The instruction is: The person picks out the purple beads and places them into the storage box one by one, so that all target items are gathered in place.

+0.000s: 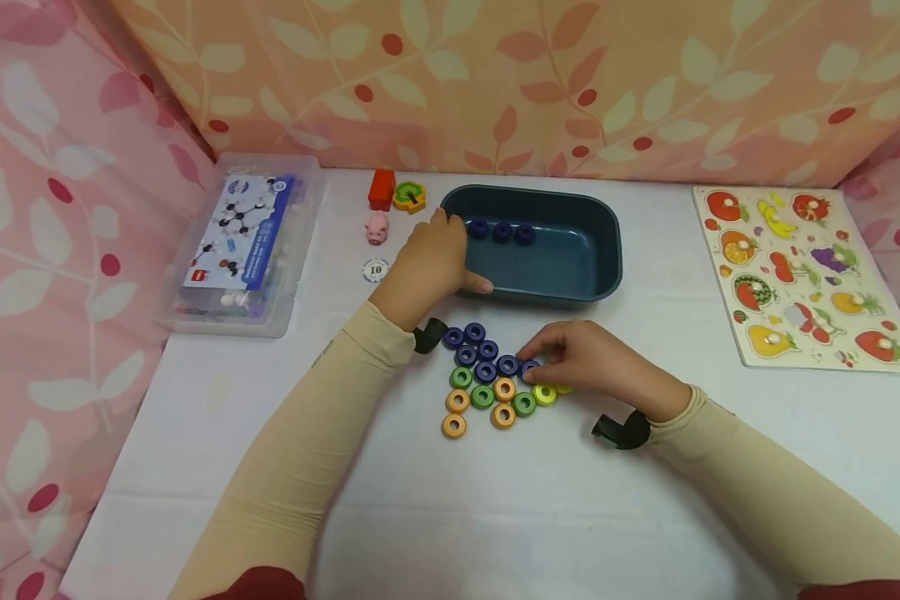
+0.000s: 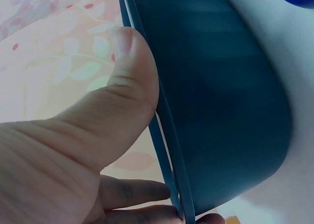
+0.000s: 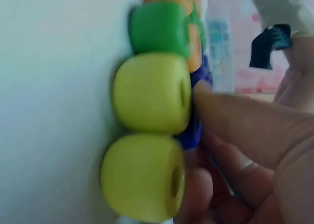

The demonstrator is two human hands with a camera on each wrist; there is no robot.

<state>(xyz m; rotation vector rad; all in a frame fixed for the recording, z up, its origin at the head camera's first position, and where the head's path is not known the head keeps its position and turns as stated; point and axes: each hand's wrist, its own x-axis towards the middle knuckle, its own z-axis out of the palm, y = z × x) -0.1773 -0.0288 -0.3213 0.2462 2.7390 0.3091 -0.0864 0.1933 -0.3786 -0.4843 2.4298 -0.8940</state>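
My left hand [image 1: 429, 262] holds the left end of a dark teal plastic tub [image 1: 551, 265]; in the left wrist view the thumb [image 2: 133, 69] lies on its rim and fingertips curl at the tub's end. Three purple beads [image 1: 502, 232] stand in a row inside the tub. Among the beads in front of it, my right hand [image 1: 600, 364] pinches a purple bead [image 1: 528, 369] between thumb and fingers. Around it lie several other purple beads [image 1: 466, 355], green beads [image 1: 482, 396], orange beads [image 1: 503, 415] and yellow beads [image 3: 142, 180], their holes facing up. The hand partly covers one yellow bead in the head view.
A clear case of molecular model parts [image 1: 288, 292] lies at the left. Near the tub are a red block [image 1: 382, 190], a tree piece [image 1: 409, 197], a pink pig [image 1: 377, 228] and a chip marked 10 [image 1: 376, 270]. At the right lies a fruit puzzle board [image 1: 787, 287].
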